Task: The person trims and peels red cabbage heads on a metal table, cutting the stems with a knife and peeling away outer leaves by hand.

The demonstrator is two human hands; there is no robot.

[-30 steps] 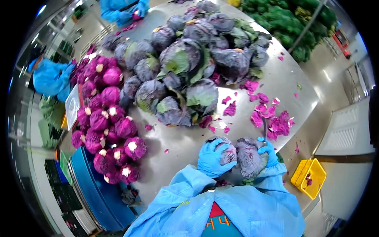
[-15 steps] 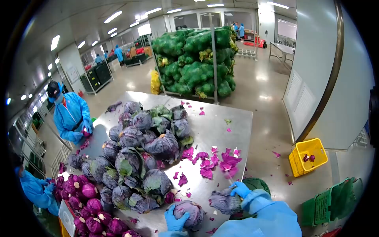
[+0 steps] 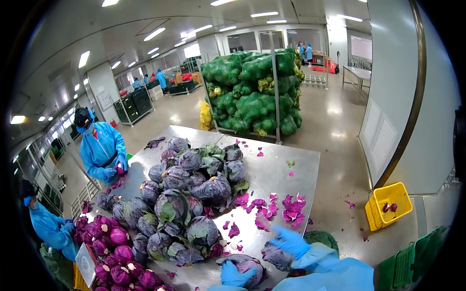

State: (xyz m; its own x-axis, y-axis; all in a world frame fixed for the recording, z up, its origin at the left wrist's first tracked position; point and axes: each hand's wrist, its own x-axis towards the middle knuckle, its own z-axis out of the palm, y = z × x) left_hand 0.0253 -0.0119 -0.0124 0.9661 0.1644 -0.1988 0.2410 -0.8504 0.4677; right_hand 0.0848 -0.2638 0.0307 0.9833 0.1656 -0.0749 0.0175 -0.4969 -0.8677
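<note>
At the near edge of the metal table, my left hand (image 3: 238,276) grips a red cabbage (image 3: 250,266) with dull purple outer leaves. My right hand (image 3: 290,242), smeared by motion, is raised just beside a second cabbage (image 3: 276,256). A blurred streak lies near its fingertips; what it holds, if anything, I cannot make out. Both hands wear blue gloves. To their left is a heap of untrimmed red cabbages (image 3: 173,206). Loose purple leaves (image 3: 293,209) lie beyond my right hand. Bright purple trimmed cabbages (image 3: 120,254) are piled at the near left.
Two people in blue gowns stand along the left side; one person (image 3: 103,145) handles a purple cabbage. Green net sacks (image 3: 252,97) fill a rack behind the metal table (image 3: 296,165). A yellow crate (image 3: 388,206) and a green basket (image 3: 405,264) stand on the floor at right.
My right hand has moved left, away from the top of the second cabbage, and is now blurred. My left hand stays on its cabbage. The whole view has shifted slightly upward and left.
</note>
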